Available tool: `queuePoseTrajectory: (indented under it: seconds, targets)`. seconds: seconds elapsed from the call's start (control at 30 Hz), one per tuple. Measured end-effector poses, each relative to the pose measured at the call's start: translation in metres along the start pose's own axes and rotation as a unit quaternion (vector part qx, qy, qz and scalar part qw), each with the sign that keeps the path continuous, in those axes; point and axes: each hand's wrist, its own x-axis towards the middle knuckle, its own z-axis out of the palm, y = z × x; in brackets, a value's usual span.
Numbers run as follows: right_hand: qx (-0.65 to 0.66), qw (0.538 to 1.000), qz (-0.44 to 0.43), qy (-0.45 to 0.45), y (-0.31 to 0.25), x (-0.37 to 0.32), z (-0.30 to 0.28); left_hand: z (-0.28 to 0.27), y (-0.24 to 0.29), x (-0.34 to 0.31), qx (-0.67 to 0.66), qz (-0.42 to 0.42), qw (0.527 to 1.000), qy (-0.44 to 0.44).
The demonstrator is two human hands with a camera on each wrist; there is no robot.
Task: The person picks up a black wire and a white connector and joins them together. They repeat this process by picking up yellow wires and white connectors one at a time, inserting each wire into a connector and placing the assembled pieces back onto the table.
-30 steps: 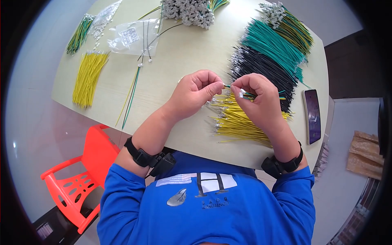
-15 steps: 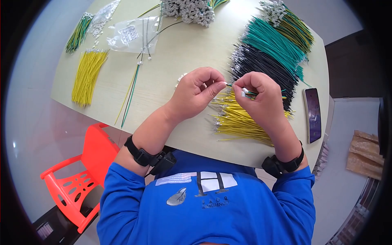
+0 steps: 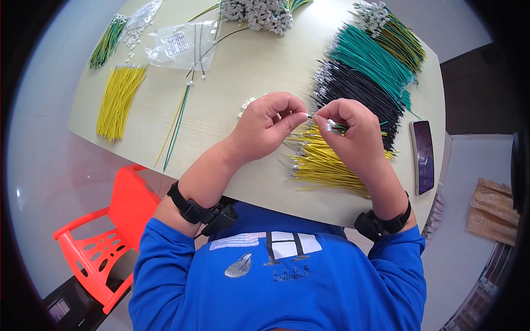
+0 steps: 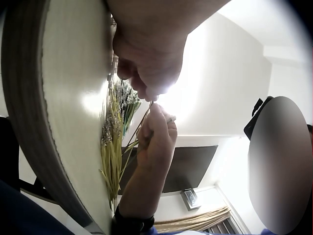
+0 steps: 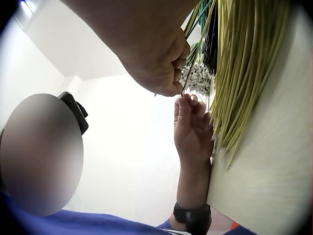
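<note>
Over the front of the table, my left hand pinches a small white connector between thumb and forefinger. My right hand faces it, its thumb and forefinger pinching thin wires just beside that connector; the fingertips of both hands nearly meet. More white plug connectors and green wires stick out from within the right hand's grip. The fingers hide most of the held connector. Below the right hand lies a pile of yellow wires with metal-tipped ends, also seen in the right wrist view as yellow strands.
Black wires, green wires and a connector-tipped bundle lie along the right, near a phone. Leftward are yellow wires, a plastic bag and a finished-looking wire set. Loose white connectors sit behind my left hand.
My left hand has shifted slightly right, narrowing the gap between the fingertips. Loose white connectors behind it have come into view. Both hands keep their pinch.
</note>
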Motion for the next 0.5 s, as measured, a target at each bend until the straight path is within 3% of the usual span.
queuePoseTrajectory:
  seconds: [0.2, 0.33, 0.5]
  targets:
    - [0.011, 1.000, -0.021, -0.019, 0.0025, 0.0004, -0.0021, -0.0012, 0.0003, 0.0003, -0.011, -0.015, 1.000, -0.023]
    - [0.040, 0.998, 0.019, -0.033, 0.0031, 0.0013, -0.0028, -0.0012, -0.0022, 0.0017, -0.007, 0.007, 1.000, -0.001]
    - [0.032, 0.999, -0.011, -0.033, 0.0063, -0.0002, 0.0023, -0.0004, -0.0011, 0.0013, -0.020, -0.012, 1.000, -0.017]
